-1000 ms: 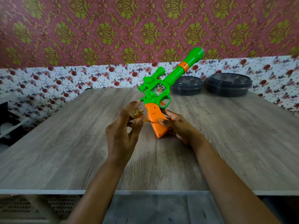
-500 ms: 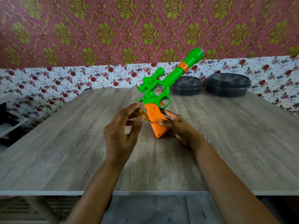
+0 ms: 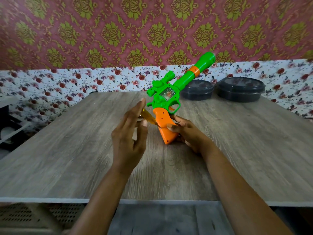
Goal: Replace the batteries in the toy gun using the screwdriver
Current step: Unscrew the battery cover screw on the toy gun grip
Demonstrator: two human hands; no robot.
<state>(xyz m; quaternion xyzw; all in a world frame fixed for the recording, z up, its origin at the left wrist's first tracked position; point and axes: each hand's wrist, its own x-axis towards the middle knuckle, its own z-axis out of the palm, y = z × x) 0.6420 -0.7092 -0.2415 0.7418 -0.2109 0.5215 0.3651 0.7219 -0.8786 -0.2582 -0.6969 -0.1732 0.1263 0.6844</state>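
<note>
A green toy gun (image 3: pixel 171 94) with an orange grip (image 3: pixel 165 128) stands tilted on the wooden table (image 3: pixel 67 150), barrel pointing up and to the right. My right hand (image 3: pixel 188 133) holds the orange grip from the right side. My left hand (image 3: pixel 131 131) holds a small screwdriver (image 3: pixel 149 117) with a clear yellow handle between thumb and fingers. Its tip touches the left face of the grip, near a small screw hole. My left fingers are partly spread around the handle.
Two dark round lidded containers (image 3: pixel 196 89) (image 3: pixel 240 89) stand at the back right of the table, behind the gun's barrel. A floral wall runs behind the table. A dark shelf (image 3: pixel 6 126) is at the far left. The table's front edge (image 3: pixel 50 200) is near me.
My left hand has shifted its fingers on the screwdriver handle, from pinched closed to more spread, as in turning it. The gun and my right hand have stayed in place.
</note>
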